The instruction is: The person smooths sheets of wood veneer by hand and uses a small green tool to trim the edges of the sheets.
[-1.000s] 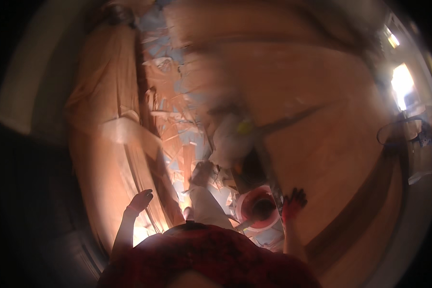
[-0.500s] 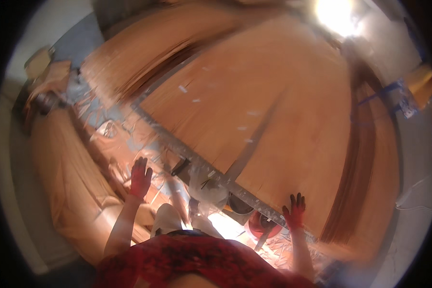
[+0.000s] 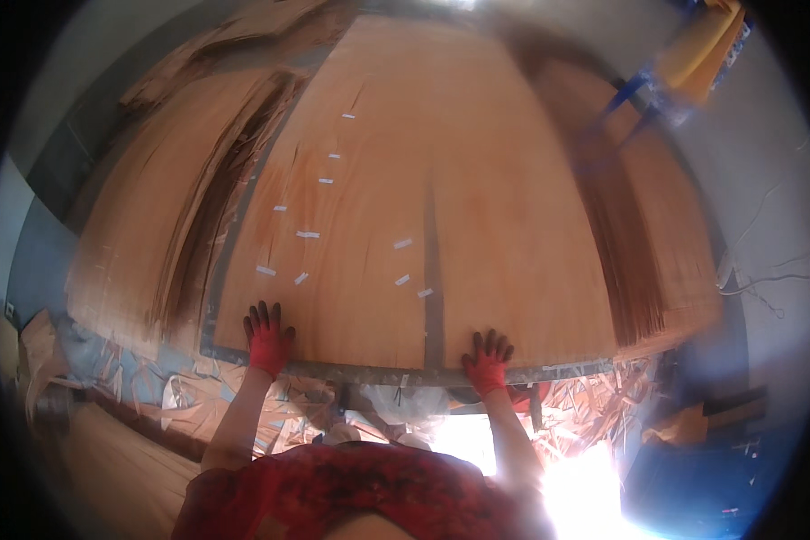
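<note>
Two wide sheets of orange-brown wood veneer lie side by side in front of me, a left sheet [image 3: 360, 297] and a right sheet [image 3: 522, 252]. Between them runs a narrow dark gap [image 3: 433, 306] that tapers toward the far end. Short white tape pieces [image 3: 308, 235] are scattered over the left sheet and near the gap. My left hand [image 3: 268, 342], in a red glove with dark fingertips, rests with spread fingers on the near edge of the left sheet. My gloved right hand [image 3: 488, 362] lies the same way on the right sheet's near edge. Neither holds anything.
Veneer stacks [image 3: 175, 171] stand to the left and another stack [image 3: 666, 216] to the right. Veneer scraps [image 3: 594, 405] litter the floor below the grey table edge [image 3: 369, 373]. A plastic bag [image 3: 409, 403] hangs under it. A blue-legged yellow object [image 3: 697, 58] stands far right.
My view has turned, so the table edge now runs nearly level. My left hand has come from over the scraps onto the veneer. My right hand remains at the sheet's edge.
</note>
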The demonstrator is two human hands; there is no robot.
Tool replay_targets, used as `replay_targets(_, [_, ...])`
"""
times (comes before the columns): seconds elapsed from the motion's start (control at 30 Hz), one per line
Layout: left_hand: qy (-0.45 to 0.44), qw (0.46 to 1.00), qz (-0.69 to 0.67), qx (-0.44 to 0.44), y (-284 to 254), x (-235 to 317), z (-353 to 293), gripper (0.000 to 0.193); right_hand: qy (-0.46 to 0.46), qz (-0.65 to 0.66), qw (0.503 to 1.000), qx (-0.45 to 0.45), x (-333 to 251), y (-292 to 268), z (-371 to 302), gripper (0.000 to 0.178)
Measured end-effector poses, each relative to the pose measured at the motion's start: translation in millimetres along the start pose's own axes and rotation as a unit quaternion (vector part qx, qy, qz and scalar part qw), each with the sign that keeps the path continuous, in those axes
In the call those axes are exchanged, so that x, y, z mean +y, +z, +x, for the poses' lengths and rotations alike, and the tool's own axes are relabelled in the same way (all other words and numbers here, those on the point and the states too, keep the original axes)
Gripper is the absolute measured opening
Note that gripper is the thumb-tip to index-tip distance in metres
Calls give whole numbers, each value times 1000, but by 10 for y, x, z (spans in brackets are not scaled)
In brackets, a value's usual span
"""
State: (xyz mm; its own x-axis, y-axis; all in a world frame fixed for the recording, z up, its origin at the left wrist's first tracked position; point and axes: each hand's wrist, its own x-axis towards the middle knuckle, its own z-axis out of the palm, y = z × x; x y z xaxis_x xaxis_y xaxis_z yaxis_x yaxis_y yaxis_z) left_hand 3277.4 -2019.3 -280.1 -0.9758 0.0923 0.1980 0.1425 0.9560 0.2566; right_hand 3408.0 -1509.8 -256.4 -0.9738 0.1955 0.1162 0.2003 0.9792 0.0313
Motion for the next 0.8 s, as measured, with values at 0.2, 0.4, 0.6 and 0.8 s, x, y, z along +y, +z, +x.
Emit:
replay_targets(0.2, [55, 998, -20, -32, 35, -301, 468, 71, 91, -8, 994, -65, -265, 14, -218, 77])
replay_targets(0.4, [83, 994, -71, -10, 119, -314, 452, 69, 109, -8, 992, -59, -186, 43, -386, 77])
replay_targets(0.6, [71, 995, -61, -33, 108, -343, 414, 70, 103, -10, 994, -45, -194, 100, -421, 75])
replay_targets(0.8, [78, 996, -32, -25, 91, -384, 464, 70, 111, -10, 993, -29, -294, 119, -412, 73])
